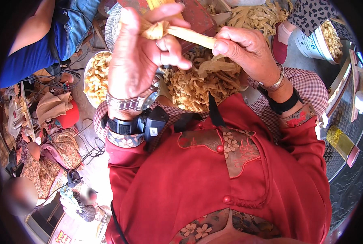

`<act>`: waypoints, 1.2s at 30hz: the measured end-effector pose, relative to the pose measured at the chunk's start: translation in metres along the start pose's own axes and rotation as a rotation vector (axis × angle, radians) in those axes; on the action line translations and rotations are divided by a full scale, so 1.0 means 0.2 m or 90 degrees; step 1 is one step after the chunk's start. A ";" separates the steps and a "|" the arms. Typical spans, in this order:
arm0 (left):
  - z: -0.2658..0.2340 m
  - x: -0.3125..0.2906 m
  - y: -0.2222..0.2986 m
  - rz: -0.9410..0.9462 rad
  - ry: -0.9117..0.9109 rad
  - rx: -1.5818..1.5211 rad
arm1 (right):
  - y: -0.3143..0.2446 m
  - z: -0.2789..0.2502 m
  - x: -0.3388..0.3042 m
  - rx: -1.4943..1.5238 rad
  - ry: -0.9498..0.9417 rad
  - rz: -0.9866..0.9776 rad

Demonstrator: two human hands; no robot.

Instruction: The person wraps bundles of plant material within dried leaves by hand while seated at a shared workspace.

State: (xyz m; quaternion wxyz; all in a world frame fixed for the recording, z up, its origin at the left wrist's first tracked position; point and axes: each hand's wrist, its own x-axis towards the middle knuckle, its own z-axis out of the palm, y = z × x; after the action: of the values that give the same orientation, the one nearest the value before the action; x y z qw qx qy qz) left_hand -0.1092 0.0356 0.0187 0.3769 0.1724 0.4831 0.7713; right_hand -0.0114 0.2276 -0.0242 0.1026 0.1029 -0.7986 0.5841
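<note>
A flat, pale yellow strip (191, 36) with a knot (155, 30) in it is stretched between my two hands. The knot lies against the fingers of my left hand (134, 61), whose thumb and forefinger stand apart while other fingers curl under the strip. Thumb and forefinger of my right hand (248, 51) pinch the strip's other end. Below the hands, at my lap, is a heap of knotted yellow-brown pieces (202, 83) with some loose strips on it. What holds this heap is mostly hidden.
A white bucket of pale knotted pieces (97, 77) stands left of my hands. Loose strips (258, 18) lie at the back, near a red surface (199, 22). Another white bucket (311, 44) is at the right, beyond a jar (342, 144). Cables (88, 150) cross the left floor; people sit nearby.
</note>
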 end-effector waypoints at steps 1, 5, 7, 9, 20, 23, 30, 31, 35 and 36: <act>0.00 -0.01 -0.01 -0.023 0.052 0.072 | 0.01 0.00 0.01 -0.001 0.011 -0.008; 0.03 -0.03 0.01 -0.071 0.086 0.349 | -0.01 -0.02 0.01 -0.009 -0.035 0.067; 0.03 -0.03 0.00 -0.045 0.108 0.250 | 0.00 -0.01 0.00 0.068 -0.072 0.145; 0.03 -0.03 0.00 -0.019 0.121 0.190 | -0.01 0.03 0.00 0.125 -0.061 0.188; -0.05 -0.01 0.09 0.074 0.147 0.015 | -0.09 -0.05 0.12 -0.017 -0.074 -0.011; -0.05 0.04 0.11 0.133 0.182 0.041 | -0.10 -0.07 0.21 -0.065 -0.027 -0.053; -0.13 0.21 0.17 0.177 0.158 0.066 | -0.05 -0.14 0.44 -0.196 0.061 -0.114; -0.13 0.23 0.16 0.186 0.186 0.091 | -0.05 -0.14 0.45 -0.241 0.062 -0.088; -0.20 0.31 0.07 0.198 0.267 0.186 | 0.05 -0.10 0.46 -0.356 0.073 -0.032; -0.22 0.32 0.05 0.201 0.319 0.293 | 0.09 -0.09 0.45 -0.367 0.077 -0.034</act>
State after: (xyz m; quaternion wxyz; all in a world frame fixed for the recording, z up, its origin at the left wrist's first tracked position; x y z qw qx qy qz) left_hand -0.1835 0.0532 0.0001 0.0752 0.1310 0.6884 0.7095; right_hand -0.1019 0.2451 -0.0096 0.1903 0.0555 -0.9209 0.3356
